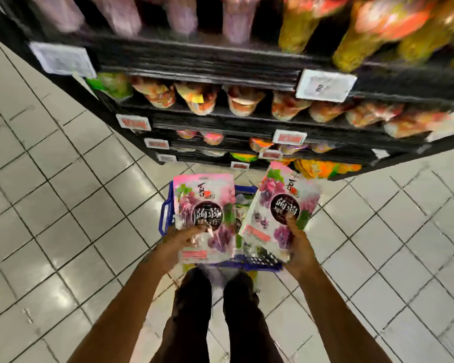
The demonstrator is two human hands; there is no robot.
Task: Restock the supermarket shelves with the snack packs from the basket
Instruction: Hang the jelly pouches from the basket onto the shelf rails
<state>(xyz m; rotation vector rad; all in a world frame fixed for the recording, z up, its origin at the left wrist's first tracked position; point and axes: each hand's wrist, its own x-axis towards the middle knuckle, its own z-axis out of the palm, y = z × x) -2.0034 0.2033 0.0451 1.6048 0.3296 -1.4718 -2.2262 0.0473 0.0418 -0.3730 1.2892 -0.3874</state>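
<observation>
Watching through the head camera, I am seeing two glossy pink-and-white plastic snack pouches printed with purple grape clusters and green leaves. Both are being held face-up above a blue plastic basket (167, 209) sitting on the floor. The left pouch (203, 203) is standing nearly upright. The right pouch (274, 205) is leaning with its top tipped to the right, and the two are hanging just apart.

Each is carrying a dark round badge with the white characters 蒟蒻 and a second line partly covered by a thumb. A black brush-style logo with a red mark is sitting near the top, too blurred for me to read. A pink strip is running across the bottom of each pack.

The left hand (180, 243) is gripping the left pouch by its lower edge, with the thumb pressing on the front. The right hand (300, 248) is gripping the right pouch the same way.

Beyond the basket, a black shelving unit (220, 124) is rising in tiers, filled with motion-blurred orange, red, yellow and mauve packs. A white price label (325, 86) on its upper rail is showing a "2". The smaller red-printed labels (289, 137) lower down are staying unreadable to me. Pale square floor tiles (63, 205) are spreading all around, and two legs in dark trousers (243, 323) are standing right behind the basket.
</observation>
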